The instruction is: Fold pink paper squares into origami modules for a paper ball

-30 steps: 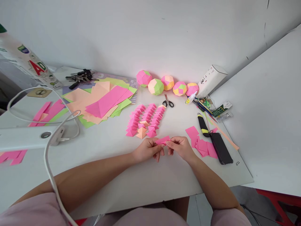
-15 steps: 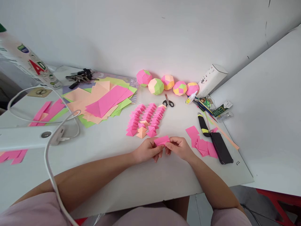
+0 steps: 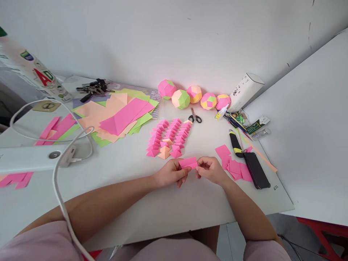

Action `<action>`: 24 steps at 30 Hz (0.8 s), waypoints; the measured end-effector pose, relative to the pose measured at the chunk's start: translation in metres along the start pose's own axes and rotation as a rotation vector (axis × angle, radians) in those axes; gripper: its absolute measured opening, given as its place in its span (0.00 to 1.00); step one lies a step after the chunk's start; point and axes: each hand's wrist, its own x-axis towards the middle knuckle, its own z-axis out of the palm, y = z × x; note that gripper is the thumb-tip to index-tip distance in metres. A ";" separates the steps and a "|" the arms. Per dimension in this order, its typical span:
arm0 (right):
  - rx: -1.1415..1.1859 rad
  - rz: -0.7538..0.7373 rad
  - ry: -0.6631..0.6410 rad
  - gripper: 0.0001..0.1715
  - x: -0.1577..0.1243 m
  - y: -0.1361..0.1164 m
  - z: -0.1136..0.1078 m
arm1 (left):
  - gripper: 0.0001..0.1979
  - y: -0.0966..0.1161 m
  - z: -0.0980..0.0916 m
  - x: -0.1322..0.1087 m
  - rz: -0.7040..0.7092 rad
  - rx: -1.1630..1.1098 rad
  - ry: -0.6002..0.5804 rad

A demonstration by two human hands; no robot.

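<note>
Paper (image 3: 188,162), pink and narrow, spans the gap between my two hands, held up just above the near part of the table (image 3: 122,163). My left hand (image 3: 171,173) is closed on it: the left end sits in the pinch, my thumb running along the near edge to about the middle, the fingers curled underneath. Most of the upper face shows, clear of my grip. At the other end my right hand (image 3: 211,170) has thumb and fingertips drawn together right at the short edge, touching the near corner; I cannot tell whether they nip it or only rest against it.

Just beyond the paper stand three rows of folded pieces (image 3: 172,132), mostly pink, a few peach, the nearest ones close to my left fingers. Past them lie scissors (image 3: 195,117), and behind those, five faceted balls (image 3: 181,99) line up by the wall (image 3: 130,43). To the right of my right hand, loose pink slips (image 3: 235,169) overlap, with a cutter (image 3: 235,144) and a phone (image 3: 257,171) just beside them.
</note>
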 end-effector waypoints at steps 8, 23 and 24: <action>0.066 -0.197 0.089 0.03 0.003 0.001 -0.011 | 0.22 0.003 -0.001 0.000 -0.021 -0.012 0.006; -0.061 -0.374 0.036 0.04 0.001 0.011 0.006 | 0.19 -0.002 0.001 0.001 0.010 -0.005 -0.008; -0.057 -0.382 0.054 0.04 0.001 0.011 0.006 | 0.18 -0.002 0.001 0.001 0.007 -0.027 0.000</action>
